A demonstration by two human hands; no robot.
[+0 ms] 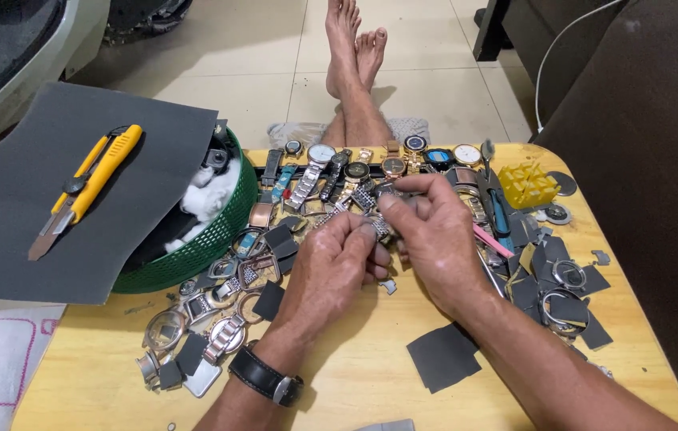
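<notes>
Both hands meet over the middle of a small wooden table [371, 375]. My left hand [337, 267], with a black strap on its wrist, pinches one end of a silver metal watch bracelet [376, 209]. My right hand [434, 231] grips the same bracelet from the right, fingers curled over it. Behind them lies a row of wristwatches [355, 168] along the far edge. Loose watch cases and bezels [219, 311] lie to the left of my left hand.
A green plastic basket [209, 239] stands at the left, with a dark grey sheet [35, 199] and a yellow utility knife [87, 187] on top. A yellow plastic holder [527, 183] sits far right. Grey sandpaper scraps [442, 355] are scattered around. Bare feet [355, 48] stretch beyond the table.
</notes>
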